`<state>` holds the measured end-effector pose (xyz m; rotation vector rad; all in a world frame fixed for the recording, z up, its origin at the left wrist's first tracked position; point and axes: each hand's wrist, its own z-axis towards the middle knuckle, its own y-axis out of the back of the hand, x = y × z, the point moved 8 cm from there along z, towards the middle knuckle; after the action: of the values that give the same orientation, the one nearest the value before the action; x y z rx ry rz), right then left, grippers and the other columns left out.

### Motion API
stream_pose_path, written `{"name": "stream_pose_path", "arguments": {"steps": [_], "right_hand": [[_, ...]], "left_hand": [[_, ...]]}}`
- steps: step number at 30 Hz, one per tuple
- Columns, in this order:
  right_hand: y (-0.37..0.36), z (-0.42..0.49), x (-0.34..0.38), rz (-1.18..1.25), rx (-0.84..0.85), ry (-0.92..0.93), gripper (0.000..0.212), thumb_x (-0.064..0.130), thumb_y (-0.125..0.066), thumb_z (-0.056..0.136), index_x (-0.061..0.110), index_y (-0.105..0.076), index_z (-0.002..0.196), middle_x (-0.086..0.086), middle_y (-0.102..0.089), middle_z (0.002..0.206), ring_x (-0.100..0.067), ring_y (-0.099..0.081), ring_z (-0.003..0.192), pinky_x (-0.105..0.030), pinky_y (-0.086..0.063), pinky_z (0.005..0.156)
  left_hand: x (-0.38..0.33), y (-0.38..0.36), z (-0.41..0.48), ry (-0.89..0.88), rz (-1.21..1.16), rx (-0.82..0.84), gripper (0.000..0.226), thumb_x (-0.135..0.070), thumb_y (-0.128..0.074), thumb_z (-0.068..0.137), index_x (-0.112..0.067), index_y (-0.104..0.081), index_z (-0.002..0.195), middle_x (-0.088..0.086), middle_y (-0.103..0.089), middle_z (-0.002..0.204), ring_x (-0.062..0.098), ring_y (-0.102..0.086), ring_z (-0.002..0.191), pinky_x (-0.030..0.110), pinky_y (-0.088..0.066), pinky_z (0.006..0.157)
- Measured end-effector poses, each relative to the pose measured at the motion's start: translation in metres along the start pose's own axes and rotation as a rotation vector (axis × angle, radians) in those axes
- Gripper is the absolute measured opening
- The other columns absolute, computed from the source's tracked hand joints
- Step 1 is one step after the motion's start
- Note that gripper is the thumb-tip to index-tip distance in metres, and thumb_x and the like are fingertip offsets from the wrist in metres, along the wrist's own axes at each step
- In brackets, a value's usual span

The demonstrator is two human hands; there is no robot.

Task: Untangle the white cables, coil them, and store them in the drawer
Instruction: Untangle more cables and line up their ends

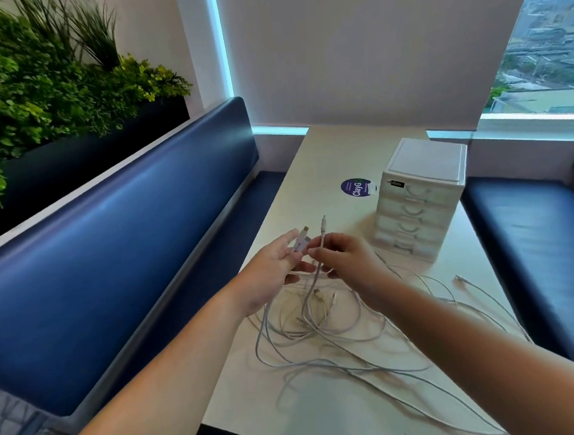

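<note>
Left hand, right hand, each pinching white cables, tangle reaching table edge

Bare forearms lead to the left hand and right hand; grey patterned cloth covers the lap.

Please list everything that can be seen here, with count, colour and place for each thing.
white cables: several, tangled; white; on the table's near half
drawer unit: one; white; on the table, far right
sticker: one; purple; on the table, left of the drawer unit
table: one; cream; centre
benches: two; blue; either side of the table
plants: several; green; behind the left bench
blind: one; pale; behind the table
left hand: one; holds a cable plug
right hand: one; pinches another cable end
</note>
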<state>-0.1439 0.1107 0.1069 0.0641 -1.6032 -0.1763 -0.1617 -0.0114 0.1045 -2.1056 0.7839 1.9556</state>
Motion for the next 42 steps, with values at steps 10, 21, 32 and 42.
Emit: {"name": "stream_pose_path", "arguments": {"steps": [10,21,32,42], "right_hand": [[-0.005,0.007,0.004,0.079,-0.105,0.045,0.01,0.017,-0.065,0.089,0.021,-0.069,0.081,0.003,-0.058,0.07,0.001,-0.051,0.055,-0.012,-0.039,0.055],[-0.024,0.021,0.006,-0.239,-0.134,0.214,0.021,0.013,-0.057,0.093,0.027,-0.068,0.106,0.003,-0.061,0.086,-0.008,-0.055,0.075,-0.019,-0.044,0.071],[-0.039,0.018,0.012,-0.821,-0.175,0.339,0.042,0.017,-0.062,0.086,0.023,-0.054,0.127,0.002,-0.041,0.096,-0.02,-0.048,0.088,-0.032,-0.044,0.08],[-0.035,0.006,-0.004,-0.761,-0.076,0.258,0.088,0.012,-0.059,0.089,0.02,0.003,0.151,-0.004,-0.032,0.133,-0.02,-0.054,0.102,-0.027,-0.044,0.083]], "left_hand": [[0.004,0.004,0.005,0.006,0.055,0.108,0.033,-0.015,-0.036,0.107,-0.021,-0.055,0.134,-0.005,-0.066,0.123,0.004,-0.064,0.106,0.013,-0.049,0.085],[0.011,0.017,0.012,0.051,-0.1,0.041,0.031,-0.017,-0.03,0.108,-0.01,-0.058,0.119,0.005,-0.071,0.107,0.013,-0.074,0.088,0.022,-0.058,0.07],[0.015,0.022,0.012,0.043,-0.186,-0.01,0.031,-0.027,-0.03,0.108,-0.023,-0.06,0.118,-0.002,-0.07,0.09,0.009,-0.069,0.077,0.028,-0.059,0.072],[0.01,-0.003,0.015,0.06,-0.242,-0.098,0.031,-0.025,-0.03,0.108,-0.016,-0.059,0.104,-0.001,-0.048,0.072,0.009,-0.049,0.062,0.018,-0.043,0.055]]}}
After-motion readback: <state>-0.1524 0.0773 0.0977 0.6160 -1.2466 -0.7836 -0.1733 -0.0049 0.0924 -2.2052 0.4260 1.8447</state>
